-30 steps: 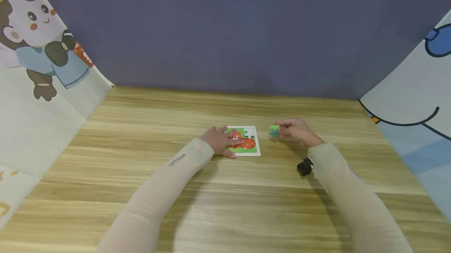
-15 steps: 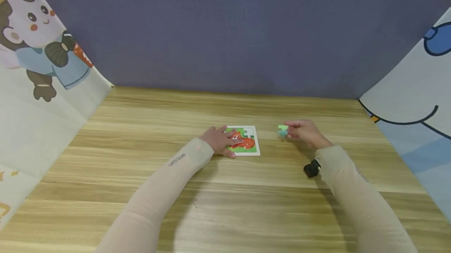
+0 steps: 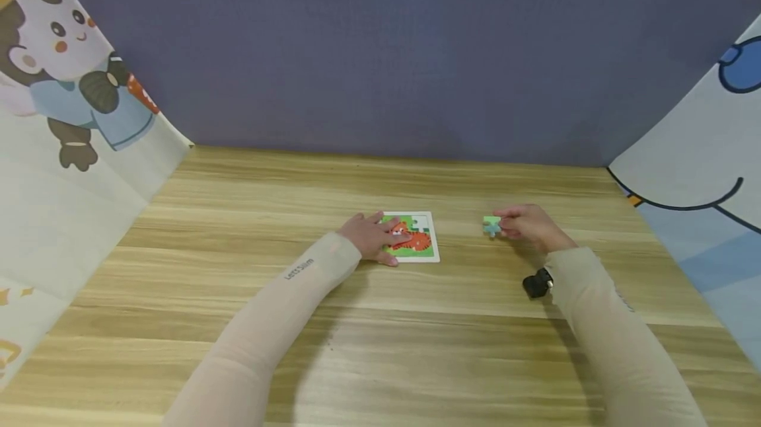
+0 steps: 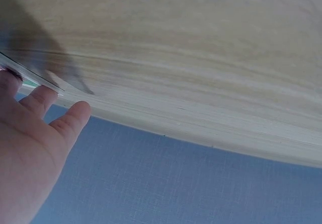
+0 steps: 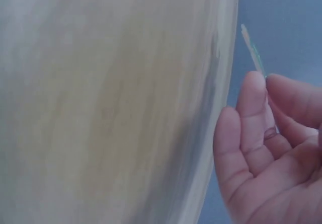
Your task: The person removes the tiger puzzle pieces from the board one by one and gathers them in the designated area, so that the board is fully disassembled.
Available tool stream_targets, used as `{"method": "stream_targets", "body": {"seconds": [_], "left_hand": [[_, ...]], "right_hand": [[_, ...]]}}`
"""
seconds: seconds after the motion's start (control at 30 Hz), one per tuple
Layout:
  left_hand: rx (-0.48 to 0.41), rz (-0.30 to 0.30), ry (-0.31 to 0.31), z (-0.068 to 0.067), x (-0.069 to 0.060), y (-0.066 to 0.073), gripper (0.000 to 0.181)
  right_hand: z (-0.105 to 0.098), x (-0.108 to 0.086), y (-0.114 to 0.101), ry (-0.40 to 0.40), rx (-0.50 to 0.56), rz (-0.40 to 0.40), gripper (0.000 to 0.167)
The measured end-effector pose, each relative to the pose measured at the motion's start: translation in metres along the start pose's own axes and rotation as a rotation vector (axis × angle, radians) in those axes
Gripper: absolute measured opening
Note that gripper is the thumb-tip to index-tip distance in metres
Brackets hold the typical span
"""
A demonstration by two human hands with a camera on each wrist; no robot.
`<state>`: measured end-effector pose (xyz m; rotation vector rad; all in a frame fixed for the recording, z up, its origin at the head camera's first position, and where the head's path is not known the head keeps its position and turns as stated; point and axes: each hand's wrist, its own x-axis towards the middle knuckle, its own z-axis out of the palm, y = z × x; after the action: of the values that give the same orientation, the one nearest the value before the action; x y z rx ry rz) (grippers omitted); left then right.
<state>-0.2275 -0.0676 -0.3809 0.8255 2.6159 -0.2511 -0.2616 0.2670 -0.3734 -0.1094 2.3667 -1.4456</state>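
A square jigsaw puzzle [image 3: 425,254] with a white border and an orange tiger on green lies on the wooden table. Its upper right corner shows a white gap. My left hand [image 3: 370,238] rests on the puzzle's left side with spread fingers; the left wrist view catches this hand [image 4: 30,138] at its left edge. To the right of the puzzle, my right hand [image 3: 529,225] pinches a green and teal puzzle piece [image 3: 491,226] between thumb and fingers. In the right wrist view the piece [image 5: 252,48] appears edge-on, held above the table.
The wooden table [image 3: 380,334] reaches back to a dark blue-grey wall [image 3: 380,50]. Cartoon-printed sheets stand at the left [image 3: 65,202] and right [image 3: 701,169] sides. A small black device [image 3: 538,283] sits at the right wrist.
My right hand has moved rightward, away from the puzzle, carrying the puzzle piece, whose face now shows more fully. The left hand has stayed on the puzzle.
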Motion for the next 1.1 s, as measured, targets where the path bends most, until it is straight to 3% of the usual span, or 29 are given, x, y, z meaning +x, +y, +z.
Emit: {"method": "stream_targets", "body": {"seconds": [0.2,0.27,0.43,0.57,1.1], "left_hand": [[-0.011,0.003,0.004,0.000,-0.001,0.000,0.070],[-0.011,0.004,0.005,-0.001,-0.002,-0.001,0.069],[-0.013,0.011,0.005,-0.001,-0.003,0.000,0.069],[-0.011,0.007,-0.005,-0.002,-0.003,0.001,0.069],[-0.006,-0.007,-0.015,0.000,0.001,0.000,0.071]], "right_hand": [[-0.008,0.002,0.005,-0.028,-0.020,0.009,0.044],[-0.012,0.005,0.010,-0.066,0.024,-0.011,0.042],[-0.013,0.005,0.006,-0.115,0.026,0.055,0.046],[-0.010,0.002,-0.002,-0.114,-0.013,0.120,0.049],[-0.006,0.008,-0.007,-0.154,-0.094,0.151,0.047]]}}
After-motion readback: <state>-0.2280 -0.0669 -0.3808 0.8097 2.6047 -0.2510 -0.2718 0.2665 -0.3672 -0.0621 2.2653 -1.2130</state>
